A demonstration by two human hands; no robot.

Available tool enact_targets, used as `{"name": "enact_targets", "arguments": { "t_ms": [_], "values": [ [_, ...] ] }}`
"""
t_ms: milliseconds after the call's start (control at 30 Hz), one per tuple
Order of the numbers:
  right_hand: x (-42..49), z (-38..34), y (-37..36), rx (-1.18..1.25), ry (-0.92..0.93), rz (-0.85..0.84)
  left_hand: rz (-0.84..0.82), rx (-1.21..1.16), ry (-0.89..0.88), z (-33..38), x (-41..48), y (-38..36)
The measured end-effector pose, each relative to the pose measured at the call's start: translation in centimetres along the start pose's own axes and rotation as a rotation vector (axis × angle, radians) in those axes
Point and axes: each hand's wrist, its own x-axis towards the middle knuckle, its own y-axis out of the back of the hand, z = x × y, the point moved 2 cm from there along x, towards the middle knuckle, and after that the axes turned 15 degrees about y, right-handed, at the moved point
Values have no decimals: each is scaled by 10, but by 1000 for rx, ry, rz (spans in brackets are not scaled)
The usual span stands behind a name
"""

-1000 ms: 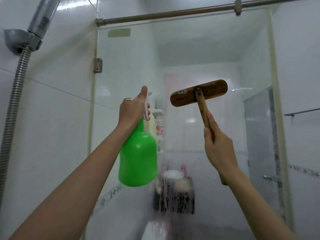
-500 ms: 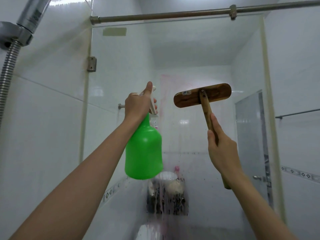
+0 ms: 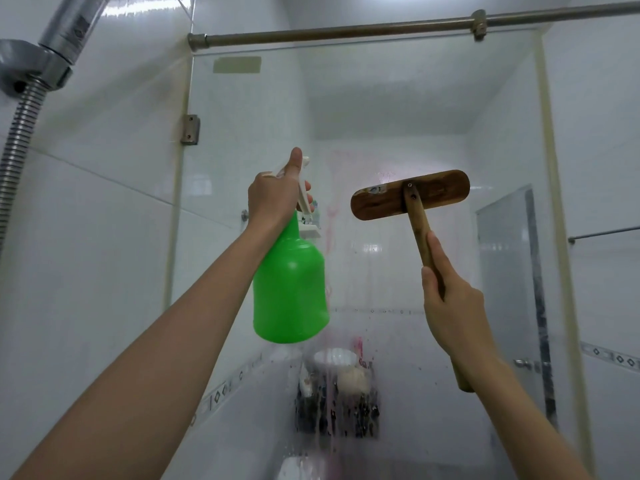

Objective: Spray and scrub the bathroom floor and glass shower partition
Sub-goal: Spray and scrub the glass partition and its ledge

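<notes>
Left grip (image 3: 273, 195) is clamped round the neck and white trigger head (image 3: 305, 199) of the green spray bottle (image 3: 291, 289), thumb up over the top. The bottle body hangs below the grip, and the nozzle points away toward the glass shower partition (image 3: 398, 98), which stands ahead of both grips. Right grip (image 3: 450, 306) is clamped on the wooden handle (image 3: 417, 223) of the scrub brush, with one finger laid up along the shaft. The brush head (image 3: 410, 195) sits above that grip, slightly tilted, back toward the camera; cannot tell whether the bristles touch the pane. Pink streaks (image 3: 331, 216) lie on the glass between the two grips, just beyond the nozzle. Droplets and runs (image 3: 346, 403) mark the pane below both grips. The floor is not in view.

Judgement: the glass step is in hand; floor progress cannot be assessed.

Risks:
- Both grips are raised high, so mist bouncing off the pane could drift back at the face.
- The right grip holds mid-shaft; if the handle is wet, a hard stroke may let the shaft twist and knock the head's wooden edge on the glass.
- The full bottle swings below the left grip and could bump the pane.
- Runoff below the grips likely reaches the floor, which would be a slip hazard underfoot.
</notes>
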Motion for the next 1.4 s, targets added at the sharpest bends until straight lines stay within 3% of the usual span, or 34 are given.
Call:
{"name": "enact_targets", "arguments": {
  "t_ms": [200, 400, 567, 800, 967, 1067, 1167, 1333, 1400],
  "values": [
    [4, -17, -4, -51, -37, -42, 4, 7, 1, -16, 0, 23],
    [128, -43, 0, -201, 29, -31, -36, -76, 65, -23, -5, 38],
    [-2, -58, -8, -130, -79, -157, 14, -127, 33, -20, -15, 53],
    [125, -73, -21, -245, 100, -115, 23, -138, 38, -29, -21, 65],
    [3, -74, -31, -134, 25, -227, 30, -138, 36, -39, -25, 62],
    [75, -67, -31, -235, 94, -186, 30, -111, 46, -46, -30, 55],
    [126, -69, -12, -177, 82, -145, 27, -123, 51, -49, -35, 51],
    [-21, -57, -10, -80, -63, -183, 12, -123, 23, -51, -42, 44],
    [2, -50, -9, -128, -40, -154, -1, -119, 21, -50, -44, 41]
  ]
}}
